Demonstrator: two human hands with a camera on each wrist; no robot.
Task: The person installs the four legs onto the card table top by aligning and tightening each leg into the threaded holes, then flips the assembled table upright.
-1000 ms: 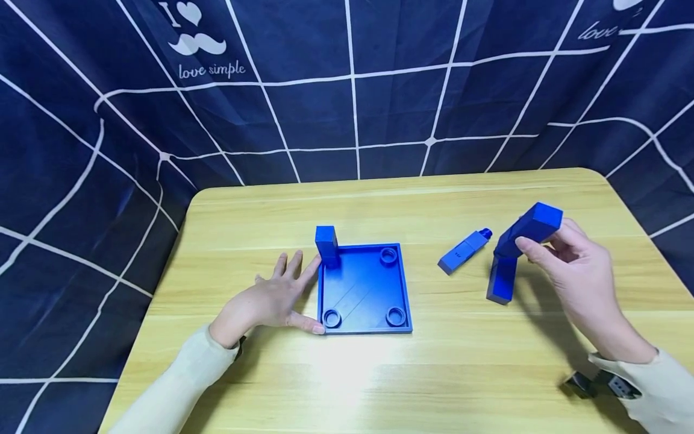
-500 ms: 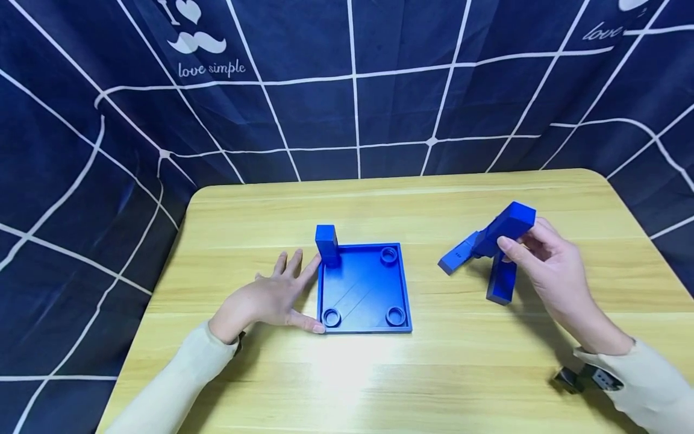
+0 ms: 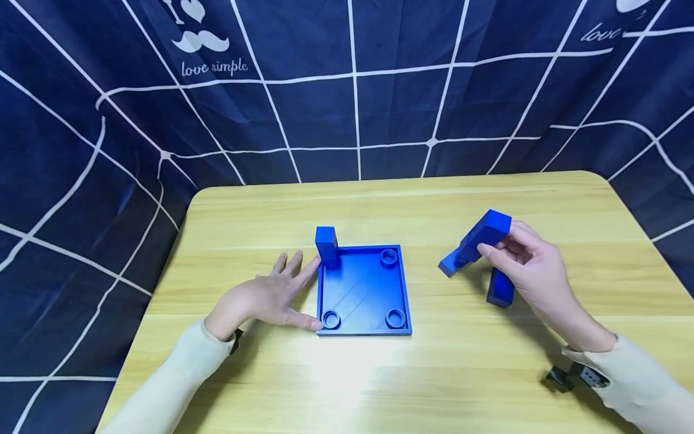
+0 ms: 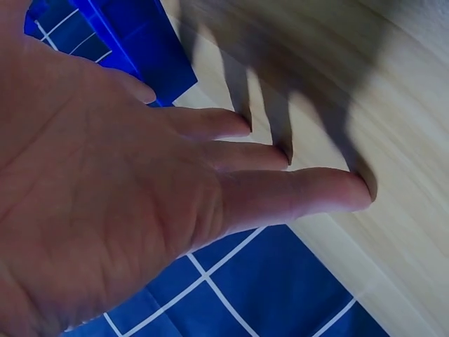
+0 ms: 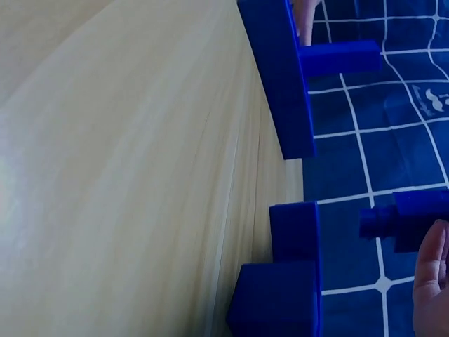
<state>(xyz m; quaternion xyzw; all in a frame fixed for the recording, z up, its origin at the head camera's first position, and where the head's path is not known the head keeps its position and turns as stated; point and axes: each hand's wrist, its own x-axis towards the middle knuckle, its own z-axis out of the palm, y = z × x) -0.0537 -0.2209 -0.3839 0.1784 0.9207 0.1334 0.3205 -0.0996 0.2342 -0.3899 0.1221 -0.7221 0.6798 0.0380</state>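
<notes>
A square blue tray-like plate [image 3: 360, 292] with raised rims lies on the table, with round sockets at three corners and an upright blue block [image 3: 326, 242] at its far left corner. Along its left edge rests my left hand [image 3: 262, 298], fingers spread, thumb at the near corner. In the left wrist view the fingers [image 4: 295, 193] are straight. My right hand [image 3: 531, 259] pinches a long blue square block [image 3: 485, 233], raised and tilted above the table. Its round stud end [image 5: 375, 221] points toward the plate in the right wrist view.
Two more blue blocks lie on the table near my right hand: one [image 3: 449, 264] partly behind the held block, another [image 3: 500, 289] beneath the hand. A dark blue curtain [image 3: 396, 114] with white lines hangs behind the wooden table [image 3: 282, 211].
My right hand has moved left with the blue block, passing over the blocks lying there. My left hand stays at the plate's left edge.
</notes>
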